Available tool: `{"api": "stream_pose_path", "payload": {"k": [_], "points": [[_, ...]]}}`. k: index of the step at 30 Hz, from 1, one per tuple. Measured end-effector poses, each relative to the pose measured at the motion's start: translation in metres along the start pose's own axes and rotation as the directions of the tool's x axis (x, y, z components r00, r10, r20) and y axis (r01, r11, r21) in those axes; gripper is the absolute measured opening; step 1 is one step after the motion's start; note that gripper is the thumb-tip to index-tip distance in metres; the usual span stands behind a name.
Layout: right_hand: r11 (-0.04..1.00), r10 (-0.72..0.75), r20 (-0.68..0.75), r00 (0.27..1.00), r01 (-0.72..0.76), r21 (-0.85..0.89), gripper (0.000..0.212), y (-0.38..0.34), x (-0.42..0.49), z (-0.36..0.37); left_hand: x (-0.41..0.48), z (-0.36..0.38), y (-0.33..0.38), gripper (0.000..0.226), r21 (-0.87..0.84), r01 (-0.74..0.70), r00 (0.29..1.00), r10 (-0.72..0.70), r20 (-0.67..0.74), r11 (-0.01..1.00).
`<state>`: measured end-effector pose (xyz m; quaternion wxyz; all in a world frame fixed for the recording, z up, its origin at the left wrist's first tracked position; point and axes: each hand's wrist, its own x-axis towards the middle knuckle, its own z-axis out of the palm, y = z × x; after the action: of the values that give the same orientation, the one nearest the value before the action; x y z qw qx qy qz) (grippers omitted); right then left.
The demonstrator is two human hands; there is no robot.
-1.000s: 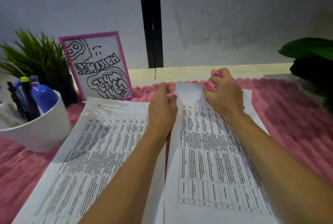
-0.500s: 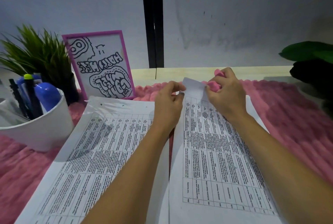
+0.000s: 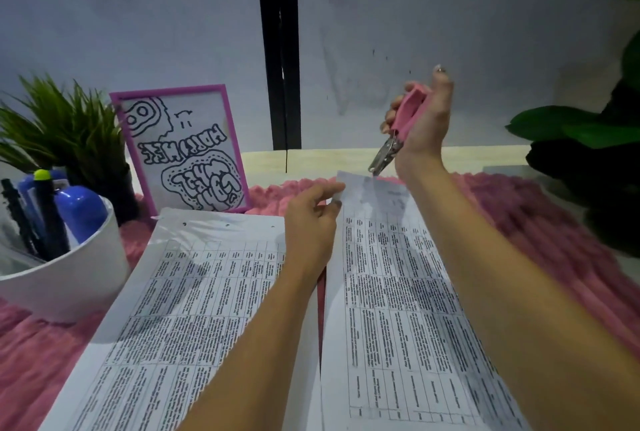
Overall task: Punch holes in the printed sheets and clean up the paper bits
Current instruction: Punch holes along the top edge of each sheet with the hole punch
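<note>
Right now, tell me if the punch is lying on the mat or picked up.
Picked up: the right grip holds the punch above the right sheet, metal nose down.

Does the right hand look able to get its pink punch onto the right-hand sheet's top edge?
Probably yes: the right hand holds the punch with its nose just above the right-hand sheet, at its top edge, nothing between; the left hand pinches that corner.

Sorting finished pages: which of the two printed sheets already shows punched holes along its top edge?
The left sheet, beside the white pot: small holes dot its top margin. The right sheet, its corner pinched by the left hand, shows no clear ones.
</note>
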<state>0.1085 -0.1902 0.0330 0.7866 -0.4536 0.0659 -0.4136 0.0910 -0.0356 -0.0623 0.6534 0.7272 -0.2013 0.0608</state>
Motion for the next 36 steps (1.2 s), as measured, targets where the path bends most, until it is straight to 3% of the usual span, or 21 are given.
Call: {"api": "stream_pose_path", "payload": {"k": [16, 36], "points": [[0.987, 0.097, 0.106, 0.99, -0.082, -0.137, 0.047, 0.037, -0.006, 0.0, -0.004, 0.004, 0.001, 0.029, -0.021, -0.025, 0.999, 0.025, -0.039, 0.999], [0.987, 0.128, -0.02, 0.992, -0.13, -0.092, 0.026, 0.04, -0.006, -0.004, -0.003, 0.005, -0.005, 0.03, 0.032, -0.015, 0.999, 0.016, -0.031, 0.999]]}}
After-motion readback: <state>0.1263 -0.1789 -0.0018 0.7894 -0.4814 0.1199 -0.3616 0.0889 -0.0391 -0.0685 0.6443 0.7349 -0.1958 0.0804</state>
